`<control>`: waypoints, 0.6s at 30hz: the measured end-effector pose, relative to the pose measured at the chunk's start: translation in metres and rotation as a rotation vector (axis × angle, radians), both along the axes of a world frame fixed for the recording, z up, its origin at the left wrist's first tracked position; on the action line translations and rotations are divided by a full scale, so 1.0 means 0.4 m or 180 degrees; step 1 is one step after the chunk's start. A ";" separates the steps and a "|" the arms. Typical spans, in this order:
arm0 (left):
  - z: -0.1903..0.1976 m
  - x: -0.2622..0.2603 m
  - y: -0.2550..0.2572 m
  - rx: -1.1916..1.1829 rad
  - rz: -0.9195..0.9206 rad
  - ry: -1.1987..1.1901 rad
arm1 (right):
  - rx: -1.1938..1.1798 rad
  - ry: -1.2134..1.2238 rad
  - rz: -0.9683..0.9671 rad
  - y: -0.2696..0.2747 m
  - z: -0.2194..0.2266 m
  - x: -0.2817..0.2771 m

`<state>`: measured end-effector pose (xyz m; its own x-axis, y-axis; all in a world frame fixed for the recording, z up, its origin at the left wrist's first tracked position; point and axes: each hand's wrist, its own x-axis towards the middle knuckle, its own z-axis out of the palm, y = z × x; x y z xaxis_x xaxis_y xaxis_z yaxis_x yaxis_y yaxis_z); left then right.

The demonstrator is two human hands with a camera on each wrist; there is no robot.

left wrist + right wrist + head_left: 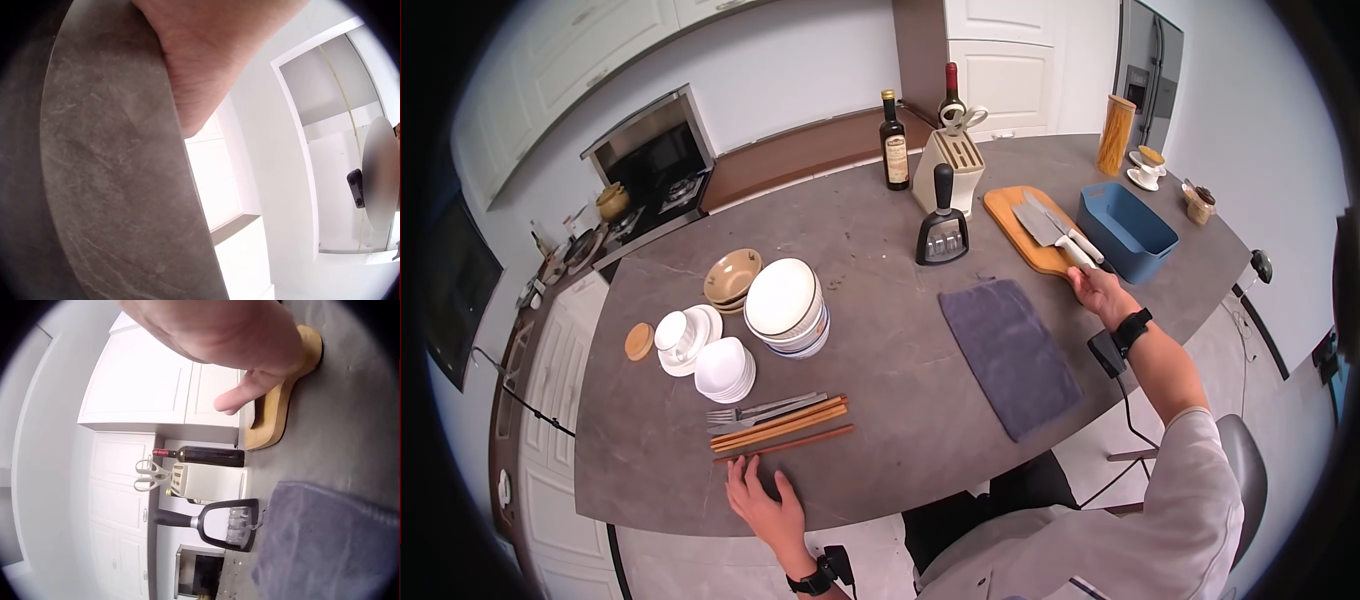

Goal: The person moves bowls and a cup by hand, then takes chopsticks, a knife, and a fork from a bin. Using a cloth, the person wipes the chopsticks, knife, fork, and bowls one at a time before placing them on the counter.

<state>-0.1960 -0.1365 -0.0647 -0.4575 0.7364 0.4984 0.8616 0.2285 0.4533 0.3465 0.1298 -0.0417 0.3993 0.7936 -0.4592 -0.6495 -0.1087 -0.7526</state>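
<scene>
My right hand is at the near end of the wooden cutting board, its fingertips right at the white handle of a broad-bladed kitchen knife. A second, narrower knife lies alongside it on the board. One extended digit shows over the board in the right wrist view, while the hand hides part of the board and the handles. My left hand rests near the front edge of the table with fingers spread, fingertips close to a dark reddish chopstick.
Right of the board stands a blue bin. A grey towel, knife sharpener, knife block with scissors, and dark bottle are mid-table. Stacked bowls, white cups and dishes, and cutlery lie left.
</scene>
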 end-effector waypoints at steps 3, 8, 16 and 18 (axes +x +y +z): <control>0.000 -0.001 0.001 0.0006 0.0002 -0.0001 | -0.0165 -0.0241 -0.0149 -0.012 0.000 -0.012; -0.002 -0.004 -0.003 0.0015 -0.0045 -0.0013 | -0.0090 -0.0356 -0.0405 -0.029 0.001 -0.036; 0.048 0.008 0.009 0.0841 -0.0674 -0.1017 | 0.0324 -0.1137 0.1058 -0.271 0.128 -0.172; 0.106 0.089 0.035 0.1207 -0.1538 -0.2276 | 0.1102 -0.1963 0.1847 -0.330 0.206 -0.305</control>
